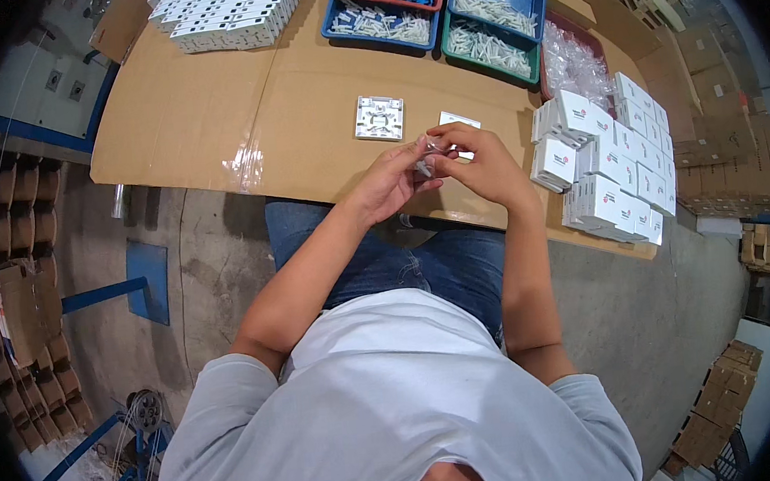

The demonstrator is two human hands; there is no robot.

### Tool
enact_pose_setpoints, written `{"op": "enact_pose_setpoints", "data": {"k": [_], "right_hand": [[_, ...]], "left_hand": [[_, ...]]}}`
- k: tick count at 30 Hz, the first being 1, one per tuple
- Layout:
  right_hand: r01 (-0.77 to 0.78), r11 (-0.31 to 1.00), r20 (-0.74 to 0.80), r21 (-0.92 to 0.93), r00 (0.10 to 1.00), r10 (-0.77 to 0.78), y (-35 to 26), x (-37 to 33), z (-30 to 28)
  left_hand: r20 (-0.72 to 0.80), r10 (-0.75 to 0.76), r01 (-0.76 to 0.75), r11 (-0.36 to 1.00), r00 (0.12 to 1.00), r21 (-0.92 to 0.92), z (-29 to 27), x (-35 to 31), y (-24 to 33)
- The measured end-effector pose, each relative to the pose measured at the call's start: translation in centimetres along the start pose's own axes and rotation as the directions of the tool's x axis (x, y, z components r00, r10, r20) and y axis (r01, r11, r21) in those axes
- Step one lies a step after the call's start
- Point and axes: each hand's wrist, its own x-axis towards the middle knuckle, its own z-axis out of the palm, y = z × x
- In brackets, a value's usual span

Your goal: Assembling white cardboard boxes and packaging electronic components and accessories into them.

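My left hand (391, 184) and my right hand (486, 167) meet over the table's near edge, fingers pinched together. Between them is a small clear plastic bag (427, 160) with whitish bits in it, partly covered by the fingers. Just beyond my left hand, a white square plate (380, 118) with moulded details lies flat on the cardboard. Behind my right hand lies a flat white piece (460, 120), largely hidden by the fingers.
White boxes (612, 164) are stacked at the right. Farther back stand a blue tray (435, 45) and a green tray (533, 79) of white plugs, a red tray (444, 1) of blue parts, and a tray of clear bags (570, 59). White units (231, 13) stand in rows at far left.
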Motion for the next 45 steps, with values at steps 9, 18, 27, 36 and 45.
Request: {"op": "enact_pose_setpoints", "data": {"k": [9,18,27,36,45], "right_hand": [[0.028,0.999,-0.019,-0.016,0.999,-0.028,0.1,0.3,0.0],[-0.046,0.989,0.047,0.143,0.998,0.040,0.8,1.0,0.8],[-0.058,0.998,-0.124,0.013,0.990,0.059,2.0,5.0,-1.2],[-0.091,0.957,-0.461,-0.275,0.886,-0.048,9.0,18.2,-2.4],[-0.231,0.836,-0.536,-0.498,0.840,-0.087,11.8,27.9,0.8]], "left_hand": [[0.023,-0.009,0.010,1.000,1.000,-0.026,-1.1,0.3,-0.6],[0.017,-0.018,0.018,1.000,1.000,-0.020,-2.0,0.7,-0.8],[0.164,-0.248,0.279,0.936,0.955,-0.214,-6.6,2.2,-2.4],[0.371,-0.314,0.425,0.864,0.874,-0.270,-8.4,3.5,-2.6],[0.433,-0.324,0.468,0.837,0.841,-0.284,-8.8,4.3,-2.9]]}}
